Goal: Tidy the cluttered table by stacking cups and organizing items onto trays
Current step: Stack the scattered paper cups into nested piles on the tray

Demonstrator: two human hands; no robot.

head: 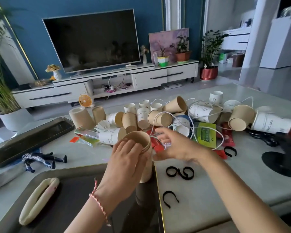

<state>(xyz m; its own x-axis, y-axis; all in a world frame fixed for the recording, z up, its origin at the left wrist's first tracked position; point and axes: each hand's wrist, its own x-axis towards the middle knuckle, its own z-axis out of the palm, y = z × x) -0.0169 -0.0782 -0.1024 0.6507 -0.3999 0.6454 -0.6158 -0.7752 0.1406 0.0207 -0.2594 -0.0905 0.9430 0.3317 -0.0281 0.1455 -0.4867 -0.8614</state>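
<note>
Bare pale marble table [208, 190] lies open on the near right, broken only by curled black straps [180, 173]. The near tray [45, 174] takes up the near left, and its gold-edged right side runs just beside those straps. A second, long dark tray [32, 140] sits at the far left, near the table's edge, with a dark blue toy figure [40, 159] lying between the two trays.

Our left hand [126, 163] grips a stack of brown cups [147, 170] upright at the near tray's far right corner, fingers wrapped round the upper rims. We cannot tell whether its base rests on the tray. Our right hand [175, 147] reaches just right of the stack with fingers spread loose, holding nothing. The near tray also holds a cream padded roll [39, 200], bent into a long loop.

Just beyond the hands lies the pile of cups [160, 118], brown and white paper, most tipped on their sides, some upright or upside down. A thin white cable [223, 138] loops through it, over a flat green packet [204, 137] and glossy red wrappers [227, 137].
</note>
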